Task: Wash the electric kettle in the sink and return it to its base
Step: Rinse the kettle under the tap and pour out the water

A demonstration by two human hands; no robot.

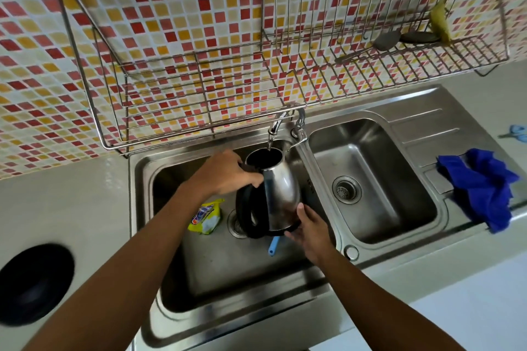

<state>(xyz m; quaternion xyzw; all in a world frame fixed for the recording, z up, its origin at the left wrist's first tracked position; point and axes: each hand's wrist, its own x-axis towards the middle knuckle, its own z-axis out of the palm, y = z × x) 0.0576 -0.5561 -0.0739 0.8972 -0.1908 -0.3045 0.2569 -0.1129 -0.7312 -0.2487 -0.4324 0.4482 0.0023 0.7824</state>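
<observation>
Electric kettle (278, 194): held tilted over the left basin of the sink (199, 265), open mouth up and far, directly under the tap (275, 127). A thin stream of water falls into the mouth. Body polished steel, tapering toward the top; handle and foot ring black plastic, handle turned left.

Left hand (225, 174): fingers curled over the black rim and upper handle, gripping. Right hand (309, 229): cupped around the foot, fingers closed on the base edge.

Step in hand, by judgement: filling or rinsing the interior. Next move likely calls for swirling and tipping the water out into the basin, keeping the electrical foot as dry as possible.

Basin contents: yellow printed sachet (206, 218), crinkled, left of the kettle; pale blue handle (274, 246) showing beneath it; drain partly hidden.

Right basin: brushed steel, bare. Blue cloth (479, 188), crumpled, on the ribbed drainboard at right. Black round base (35, 283), counter near left, well apart from the kettle. Wire rack (199, 88) on mosaic-tiled wall, far.
</observation>
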